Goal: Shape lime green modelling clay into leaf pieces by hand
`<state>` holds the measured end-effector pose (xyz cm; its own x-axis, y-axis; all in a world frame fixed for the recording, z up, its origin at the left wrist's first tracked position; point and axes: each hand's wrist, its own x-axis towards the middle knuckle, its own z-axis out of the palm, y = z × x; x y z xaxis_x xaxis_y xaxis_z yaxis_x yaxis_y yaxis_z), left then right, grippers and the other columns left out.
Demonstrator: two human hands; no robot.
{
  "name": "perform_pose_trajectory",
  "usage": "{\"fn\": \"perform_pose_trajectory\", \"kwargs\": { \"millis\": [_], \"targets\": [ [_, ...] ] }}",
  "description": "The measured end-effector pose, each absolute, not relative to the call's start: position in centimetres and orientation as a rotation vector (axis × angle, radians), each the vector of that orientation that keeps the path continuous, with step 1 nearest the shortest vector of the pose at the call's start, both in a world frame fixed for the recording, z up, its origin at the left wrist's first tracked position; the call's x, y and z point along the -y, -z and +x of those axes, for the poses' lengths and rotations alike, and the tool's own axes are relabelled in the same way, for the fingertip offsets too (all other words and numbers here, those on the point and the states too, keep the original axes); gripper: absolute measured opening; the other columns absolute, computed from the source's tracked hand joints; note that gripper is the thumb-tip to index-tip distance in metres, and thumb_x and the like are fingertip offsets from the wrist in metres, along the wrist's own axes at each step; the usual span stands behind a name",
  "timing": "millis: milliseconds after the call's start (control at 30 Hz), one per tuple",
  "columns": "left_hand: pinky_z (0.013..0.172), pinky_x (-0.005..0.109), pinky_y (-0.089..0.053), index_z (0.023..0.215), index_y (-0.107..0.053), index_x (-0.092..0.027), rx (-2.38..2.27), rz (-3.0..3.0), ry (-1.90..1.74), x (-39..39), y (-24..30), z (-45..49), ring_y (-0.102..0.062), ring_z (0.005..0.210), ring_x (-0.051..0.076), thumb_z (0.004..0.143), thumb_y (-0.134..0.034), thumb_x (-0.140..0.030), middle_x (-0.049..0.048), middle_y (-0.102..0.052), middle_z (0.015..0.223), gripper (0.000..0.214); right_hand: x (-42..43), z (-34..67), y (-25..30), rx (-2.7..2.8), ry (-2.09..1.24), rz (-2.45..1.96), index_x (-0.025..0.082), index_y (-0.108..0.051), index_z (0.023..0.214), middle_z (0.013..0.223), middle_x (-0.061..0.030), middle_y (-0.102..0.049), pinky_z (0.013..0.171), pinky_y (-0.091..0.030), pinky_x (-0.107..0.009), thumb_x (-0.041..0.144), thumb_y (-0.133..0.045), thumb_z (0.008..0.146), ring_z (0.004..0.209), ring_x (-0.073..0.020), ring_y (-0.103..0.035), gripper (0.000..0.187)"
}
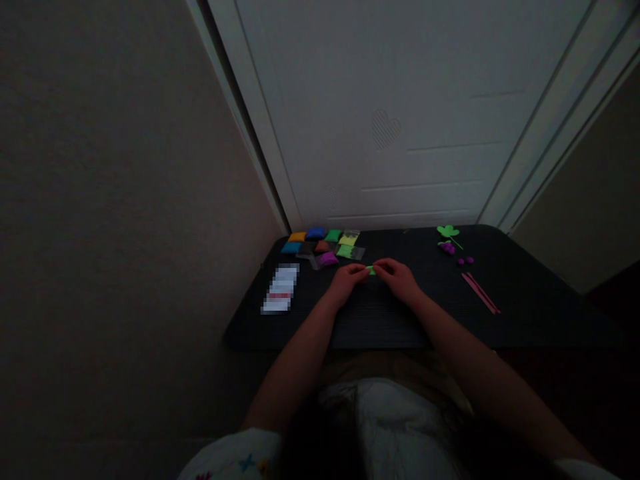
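A small piece of light green modelling clay [371,270] is pinched between my two hands above the dark table. My left hand [347,281] grips its left end with the fingertips, and my right hand [399,279] has its fingers closed on the right end. Much of the clay is hidden behind the fingers. Just beyond my left hand lie an opened bag of light green clay [346,251] and a bag of purple clay [328,259].
More coloured clay packets, among them an orange one [297,237], lie at the back left of the black table [380,327]. A blurred white sheet [281,289] is at left. At right are a green leaf shape [448,231], a purple cluster [447,248], two purple balls [465,261] and pink sticks [481,293].
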<state>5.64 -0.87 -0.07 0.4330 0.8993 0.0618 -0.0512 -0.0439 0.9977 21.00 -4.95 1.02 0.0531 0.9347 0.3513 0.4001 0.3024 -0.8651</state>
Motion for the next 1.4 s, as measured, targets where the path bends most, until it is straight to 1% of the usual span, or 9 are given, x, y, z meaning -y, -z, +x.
{"fn": "perform_pose_trajectory", "kwargs": {
  "millis": [367, 567, 900, 1400],
  "targets": [
    [0.068, 0.027, -0.04, 0.084, -0.06, -0.013, -0.829, 1.409, -0.919, 0.9, 0.1, 5.6, -0.052, 0.068, 0.011, 0.061, -0.06, -0.037, 0.0032, -0.059, 0.076, 0.032, 4.9, 20.9, -1.0, 1.526, -0.667, -1.258, 0.019, -0.058, 0.085, 0.08, -0.002, -0.061, 0.069, -0.043, -0.028, 0.039, -0.05, 0.07, 0.074, -0.0139, -0.057, 0.025],
    [0.065, 0.025, -0.039, 0.08, -0.059, -0.013, -0.853, 1.427, -0.92, 1.1, -0.2, 5.7, -0.051, 0.064, 0.01, 0.061, -0.06, -0.038, 0.0014, -0.058, 0.07, 0.031, 5.0, 20.9, -1.1, 1.522, -0.666, -1.258, 0.02, -0.058, 0.084, 0.08, -0.0018, -0.061, 0.068, -0.043, -0.027, 0.039, -0.05, 0.07, 0.074, -0.0137, -0.057, 0.025],
    [0.064, 0.025, -0.038, 0.075, -0.057, -0.014, -0.874, 1.408, -0.922, 1.2, -0.6, 5.8, -0.05, 0.062, 0.009, 0.06, -0.061, -0.038, -0.0004, -0.056, 0.066, 0.029, 4.9, 20.9, -0.9, 1.545, -0.63, -1.261, 0.02, -0.058, 0.086, 0.08, -0.0019, -0.061, 0.068, -0.044, -0.028, 0.04, -0.049, 0.071, 0.073, -0.0141, -0.057, 0.027],
    [0.063, 0.025, -0.038, 0.074, -0.057, -0.013, -0.889, 1.393, -0.947, 1.2, -0.4, 5.9, -0.049, 0.06, 0.01, 0.058, -0.061, -0.039, 0.0001, -0.055, 0.064, 0.031, 5.1, 20.8, -1.1, 1.529, -0.623, -1.28, 0.02, -0.058, 0.085, 0.078, -0.0018, -0.061, 0.067, -0.043, -0.029, 0.039, -0.049, 0.07, 0.072, -0.014, -0.056, 0.026]
  ]
}}
